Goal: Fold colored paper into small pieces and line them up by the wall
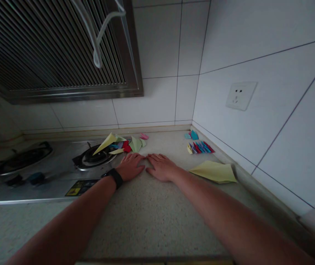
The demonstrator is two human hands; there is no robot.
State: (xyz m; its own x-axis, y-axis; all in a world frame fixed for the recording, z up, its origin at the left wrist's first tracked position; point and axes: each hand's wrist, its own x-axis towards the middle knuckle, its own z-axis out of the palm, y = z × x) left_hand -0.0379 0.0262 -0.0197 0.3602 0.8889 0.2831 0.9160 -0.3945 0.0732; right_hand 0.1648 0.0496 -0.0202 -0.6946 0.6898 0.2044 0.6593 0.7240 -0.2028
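My left hand (131, 166) lies flat, palm down, on the speckled countertop (151, 224), a dark band round its wrist. My right hand (160, 167) rests flat beside it, the fingertips of both close together. Neither holds anything. Just behind my left hand are folded papers in yellow, green, red and blue (135, 144), some reaching over the stove's edge. Right of my right hand lies a large folded yellow paper (215, 172). Behind that stands a row of small red, blue and cream folded papers (200, 147), with small teal pieces (194, 135) near the corner.
A gas stove (60, 180) with two burners and knobs is on the left. Above it hangs a range hood (63, 48) with a white cable (96, 48). Tiled walls meet behind the counter; a socket (241, 95) is on the right wall.
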